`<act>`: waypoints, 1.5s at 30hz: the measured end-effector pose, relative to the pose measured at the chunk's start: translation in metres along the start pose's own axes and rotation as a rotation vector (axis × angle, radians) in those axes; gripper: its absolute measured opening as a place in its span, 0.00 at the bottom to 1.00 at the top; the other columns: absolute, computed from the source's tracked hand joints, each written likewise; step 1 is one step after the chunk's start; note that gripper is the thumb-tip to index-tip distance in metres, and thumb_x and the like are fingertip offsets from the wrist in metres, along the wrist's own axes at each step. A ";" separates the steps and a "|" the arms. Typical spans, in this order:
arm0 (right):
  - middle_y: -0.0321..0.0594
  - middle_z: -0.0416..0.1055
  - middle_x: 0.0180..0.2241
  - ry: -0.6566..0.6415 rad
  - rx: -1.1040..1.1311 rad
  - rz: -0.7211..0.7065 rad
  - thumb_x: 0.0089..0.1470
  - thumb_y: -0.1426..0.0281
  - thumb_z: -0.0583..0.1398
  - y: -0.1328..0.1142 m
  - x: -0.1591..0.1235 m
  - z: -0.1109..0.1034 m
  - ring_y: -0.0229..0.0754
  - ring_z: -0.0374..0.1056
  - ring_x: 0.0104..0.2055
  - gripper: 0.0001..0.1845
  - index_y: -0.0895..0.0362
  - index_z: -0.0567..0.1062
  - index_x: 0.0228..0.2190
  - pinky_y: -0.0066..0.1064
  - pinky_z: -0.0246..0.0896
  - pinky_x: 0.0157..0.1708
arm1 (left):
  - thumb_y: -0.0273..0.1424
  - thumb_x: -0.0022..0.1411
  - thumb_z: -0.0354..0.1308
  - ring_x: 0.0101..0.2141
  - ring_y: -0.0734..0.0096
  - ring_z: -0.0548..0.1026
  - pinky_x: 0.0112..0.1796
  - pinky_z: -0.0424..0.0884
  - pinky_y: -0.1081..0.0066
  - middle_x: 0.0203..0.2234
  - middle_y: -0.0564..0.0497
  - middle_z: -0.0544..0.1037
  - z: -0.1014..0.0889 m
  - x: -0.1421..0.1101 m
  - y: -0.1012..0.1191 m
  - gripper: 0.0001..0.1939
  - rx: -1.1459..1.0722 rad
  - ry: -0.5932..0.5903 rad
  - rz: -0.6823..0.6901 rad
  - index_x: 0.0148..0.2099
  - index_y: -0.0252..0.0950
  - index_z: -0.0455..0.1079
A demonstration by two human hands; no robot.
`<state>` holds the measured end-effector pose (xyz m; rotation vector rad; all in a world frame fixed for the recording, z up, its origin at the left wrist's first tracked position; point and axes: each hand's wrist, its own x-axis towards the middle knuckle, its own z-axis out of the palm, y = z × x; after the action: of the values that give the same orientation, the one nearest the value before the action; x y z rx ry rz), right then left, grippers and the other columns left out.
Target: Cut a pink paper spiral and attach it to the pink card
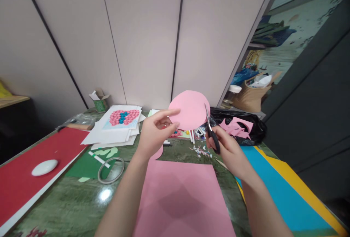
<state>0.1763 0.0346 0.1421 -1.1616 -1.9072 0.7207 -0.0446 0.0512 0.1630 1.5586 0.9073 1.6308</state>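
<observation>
My left hand (156, 129) pinches the left edge of a rounded pink paper cutout (189, 108), thumb and fingers on either side of it, and holds it up above the table. In my right hand (224, 147) is a pair of black-handled scissors (210, 129). Their blades point up and lie at the right edge of the cutout. Below both hands a large pink paper sheet (183, 189) lies on the table. Part of another rounded pink piece (157, 153) shows beside my left wrist.
A black plastic bag (258, 131) with pink paper scraps (236, 127) lies right. Blue sheets (279, 189) and yellow sheets (300, 182) are nearby. At left are white papers (109, 135), a tape roll (111, 180), green paper (82, 166), red paper (16, 171) and a white mouse (44, 167).
</observation>
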 end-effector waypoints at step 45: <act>0.32 0.58 0.24 0.031 0.011 -0.010 0.59 0.70 0.49 -0.002 0.000 -0.002 0.34 0.52 0.26 0.08 0.55 0.62 0.27 0.27 0.48 0.27 | 0.28 0.50 0.63 0.22 0.78 0.70 0.25 0.74 0.75 0.20 0.54 0.74 -0.001 -0.001 -0.001 0.15 0.040 -0.002 -0.001 0.42 0.37 0.75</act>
<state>0.1769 0.0343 0.1447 -1.1490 -1.8796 0.7031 -0.0455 0.0507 0.1613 1.5862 0.9455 1.6189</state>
